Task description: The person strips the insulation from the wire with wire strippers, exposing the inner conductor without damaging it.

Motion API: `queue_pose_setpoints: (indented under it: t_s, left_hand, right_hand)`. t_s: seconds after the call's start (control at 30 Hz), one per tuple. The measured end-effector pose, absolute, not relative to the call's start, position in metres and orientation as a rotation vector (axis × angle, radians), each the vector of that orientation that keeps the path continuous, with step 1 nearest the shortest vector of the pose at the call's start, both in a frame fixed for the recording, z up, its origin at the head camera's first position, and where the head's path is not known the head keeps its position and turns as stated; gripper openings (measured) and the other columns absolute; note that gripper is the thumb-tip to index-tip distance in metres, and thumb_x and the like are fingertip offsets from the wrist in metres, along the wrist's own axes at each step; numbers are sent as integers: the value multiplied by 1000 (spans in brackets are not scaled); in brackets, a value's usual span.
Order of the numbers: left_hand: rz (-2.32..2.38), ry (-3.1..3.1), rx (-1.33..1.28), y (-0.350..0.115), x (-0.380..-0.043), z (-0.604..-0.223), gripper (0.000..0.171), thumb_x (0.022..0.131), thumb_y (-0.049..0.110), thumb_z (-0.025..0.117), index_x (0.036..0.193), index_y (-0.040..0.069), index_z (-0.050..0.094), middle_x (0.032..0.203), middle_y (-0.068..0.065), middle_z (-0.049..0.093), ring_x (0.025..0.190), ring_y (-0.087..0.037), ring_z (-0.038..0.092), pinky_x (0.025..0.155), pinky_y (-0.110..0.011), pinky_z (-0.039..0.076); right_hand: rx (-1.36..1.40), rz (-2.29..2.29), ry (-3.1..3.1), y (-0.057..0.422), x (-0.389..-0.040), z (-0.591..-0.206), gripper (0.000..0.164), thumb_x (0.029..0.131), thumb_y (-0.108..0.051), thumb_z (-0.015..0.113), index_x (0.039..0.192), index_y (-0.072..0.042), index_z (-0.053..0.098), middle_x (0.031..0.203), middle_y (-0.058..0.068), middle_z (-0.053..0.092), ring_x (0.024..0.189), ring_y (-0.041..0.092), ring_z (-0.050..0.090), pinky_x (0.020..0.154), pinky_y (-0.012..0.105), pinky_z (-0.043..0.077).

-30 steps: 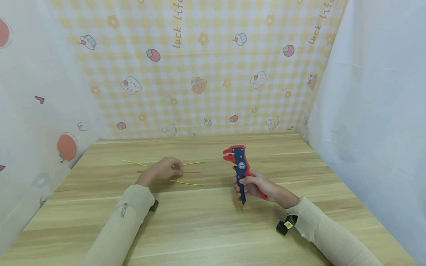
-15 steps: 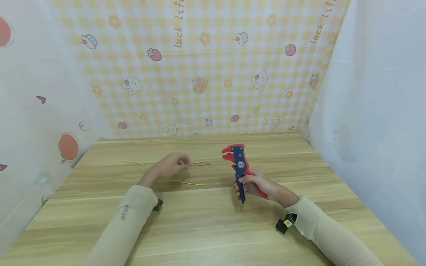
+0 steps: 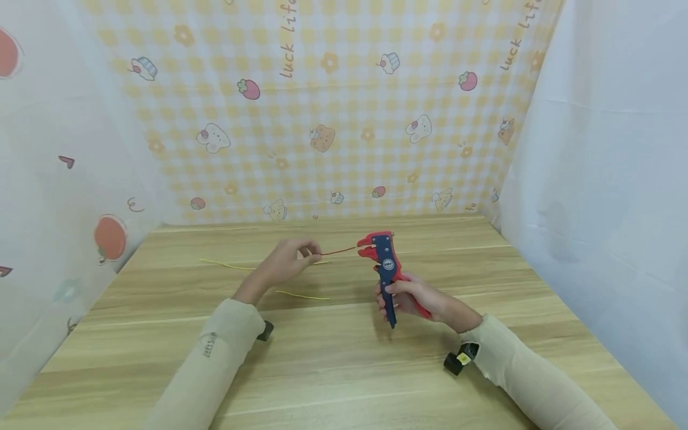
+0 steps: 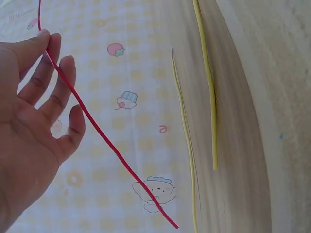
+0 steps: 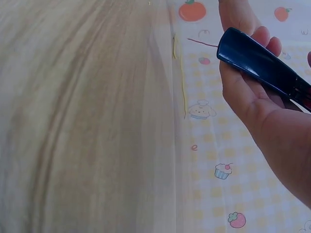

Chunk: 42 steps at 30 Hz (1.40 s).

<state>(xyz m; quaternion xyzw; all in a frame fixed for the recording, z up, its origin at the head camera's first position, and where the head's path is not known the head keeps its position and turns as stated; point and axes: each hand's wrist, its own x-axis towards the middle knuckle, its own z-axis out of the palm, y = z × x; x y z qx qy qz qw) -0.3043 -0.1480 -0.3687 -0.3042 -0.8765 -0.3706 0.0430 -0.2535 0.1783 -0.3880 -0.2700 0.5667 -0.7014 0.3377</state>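
Observation:
My left hand (image 3: 290,261) pinches a thin red wire (image 3: 338,251) between thumb and forefinger, its other fingers loosely spread. In the left wrist view, one long end of the red wire (image 4: 109,143) trails past the palm. The other end reaches the jaw tips of a red and blue wire stripper (image 3: 384,254); whether it lies between them I cannot tell. My right hand (image 3: 416,297) grips the stripper by its handles and holds it upright above the table, jaws parted and facing left. A dark blue handle (image 5: 252,58) shows in the right wrist view.
One yellow wire (image 3: 303,295) lies on the wooden table (image 3: 344,358) in front of the left hand. Another yellow wire (image 3: 228,264) runs behind that hand, partly hidden. A patterned cloth (image 3: 344,101) hangs along the back edge, with white sheets at both sides.
My left hand has lifted the red wire off the table and moved it right, up to the stripper's jaws. The right hand and stripper have barely shifted.

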Motion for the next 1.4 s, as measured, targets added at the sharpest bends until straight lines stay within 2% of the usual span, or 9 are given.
queue_pose_setpoints:
  t_s: [0.2,0.33,0.47,0.67,0.93,1.4]
  left_hand:
    - [-1148,-2627,-970,-143,-304,-369,5,97,16,66,98,12,69,95,0,70,88,-17,63,83,-42,51]
    - [-1142,-2620,-966,-141,-303,-369,4,96,16,66,96,13,69,94,0,70,88,-16,63,78,-39,51]
    - [-1145,-2613,-976,-139,-303,-368,4,96,15,67,96,11,70,94,3,69,88,-17,64,74,-36,51]
    - [-1167,-2606,-995,-138,-302,-368,3,95,11,67,95,13,70,96,2,70,87,-17,64,75,-35,51]
    - [-1155,-2601,-997,-134,-302,-367,6,95,14,68,96,9,71,95,3,71,87,-16,64,70,-32,51]
    - [-1166,-2562,-1032,-133,-303,-368,7,94,14,69,95,8,72,93,3,71,85,-15,64,63,-29,49]
  right_hand:
    - [-703,-1816,1473,179,-254,-387,19,99,-6,38,112,1,49,93,7,63,84,21,64,86,41,54]
    - [-697,-1818,1487,179,-254,-386,20,98,-7,39,112,3,48,92,7,62,83,22,64,85,40,54]
    - [-691,-1828,1480,179,-255,-385,19,99,-9,41,112,2,49,92,7,62,83,22,64,85,40,54]
    - [-680,-1836,1483,179,-255,-385,18,99,-9,41,112,2,49,91,7,62,82,22,64,85,40,54]
    - [-674,-1820,1505,178,-253,-385,18,99,-10,43,110,2,50,90,7,63,81,21,65,82,39,55]
    - [-707,-1831,1520,175,-254,-389,16,101,-14,43,99,-2,52,78,4,58,67,18,62,69,33,56]
